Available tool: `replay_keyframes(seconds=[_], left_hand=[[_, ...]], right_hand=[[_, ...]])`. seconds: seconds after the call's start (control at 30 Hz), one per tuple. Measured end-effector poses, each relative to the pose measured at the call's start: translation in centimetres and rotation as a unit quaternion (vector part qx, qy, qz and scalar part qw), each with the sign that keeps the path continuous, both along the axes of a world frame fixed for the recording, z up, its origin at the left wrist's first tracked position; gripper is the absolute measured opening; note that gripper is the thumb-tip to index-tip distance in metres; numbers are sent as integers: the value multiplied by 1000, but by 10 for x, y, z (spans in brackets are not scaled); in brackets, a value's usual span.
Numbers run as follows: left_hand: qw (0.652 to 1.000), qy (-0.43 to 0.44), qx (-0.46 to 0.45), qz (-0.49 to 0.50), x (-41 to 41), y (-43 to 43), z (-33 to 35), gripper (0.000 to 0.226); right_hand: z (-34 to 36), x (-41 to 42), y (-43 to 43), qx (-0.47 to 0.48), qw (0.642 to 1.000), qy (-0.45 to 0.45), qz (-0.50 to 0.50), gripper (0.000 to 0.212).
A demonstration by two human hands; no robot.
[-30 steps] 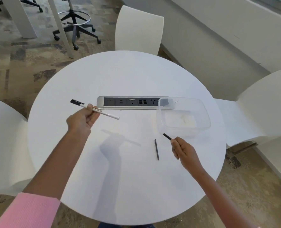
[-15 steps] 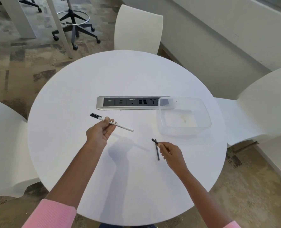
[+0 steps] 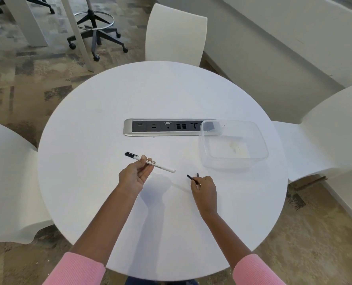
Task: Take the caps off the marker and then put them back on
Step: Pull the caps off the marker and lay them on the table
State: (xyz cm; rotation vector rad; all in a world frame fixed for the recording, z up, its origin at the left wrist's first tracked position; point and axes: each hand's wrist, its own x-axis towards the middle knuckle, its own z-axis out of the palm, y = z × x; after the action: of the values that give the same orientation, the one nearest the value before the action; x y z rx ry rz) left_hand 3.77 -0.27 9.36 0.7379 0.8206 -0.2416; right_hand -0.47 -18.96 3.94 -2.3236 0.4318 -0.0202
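My left hand (image 3: 134, 176) holds a thin white marker (image 3: 162, 166) by its middle, above the round white table (image 3: 109, 112). A black cap (image 3: 131, 155) sits on the marker's far left end, and its right end is bare. My right hand (image 3: 204, 190) pinches a small black cap (image 3: 190, 177) that points up and left toward the marker. A second black piece (image 3: 197, 174) shows just beyond my right fingers; most of it is hidden by the hand.
An empty clear plastic tub (image 3: 234, 144) stands right of centre, overlapping a silver power and data strip (image 3: 167, 127) set into the tabletop. White chairs stand at the far side (image 3: 176, 36), the right (image 3: 323, 128) and the left (image 3: 4, 182).
My left hand has brought the marker down and to the right, toward the middle. My right hand has moved left over the loose black piece, still pinching the cap.
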Motion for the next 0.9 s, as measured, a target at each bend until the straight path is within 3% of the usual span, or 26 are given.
replay_keyframes(seconds=[0.23, 0.47, 0.57, 0.67, 0.77, 0.9], left_hand=[[1000, 11, -5, -3, -1, -3, -4, 14], [1000, 20, -6, -6, -1, -1, -8, 12], [1000, 23, -7, -6, 0, -2, -10, 11], [1000, 22, -2, -21, 0, -3, -11, 9], [998, 21, 10, -57, 1, -8, -11, 8], [996, 23, 21, -83, 2, -18, -9, 9]], right_hand=[[-10, 3, 7, -70, 997, 35, 28, 20], [-10, 2, 9, -32, 998, 59, 9, 24], [-6, 4, 10, 27, 997, 65, -26, 22], [3, 9, 7, 113, 986, 119, -22, 36], [18, 15, 8, 317, 927, 196, -27, 34], [33, 16, 11, 434, 863, 259, 12, 41]])
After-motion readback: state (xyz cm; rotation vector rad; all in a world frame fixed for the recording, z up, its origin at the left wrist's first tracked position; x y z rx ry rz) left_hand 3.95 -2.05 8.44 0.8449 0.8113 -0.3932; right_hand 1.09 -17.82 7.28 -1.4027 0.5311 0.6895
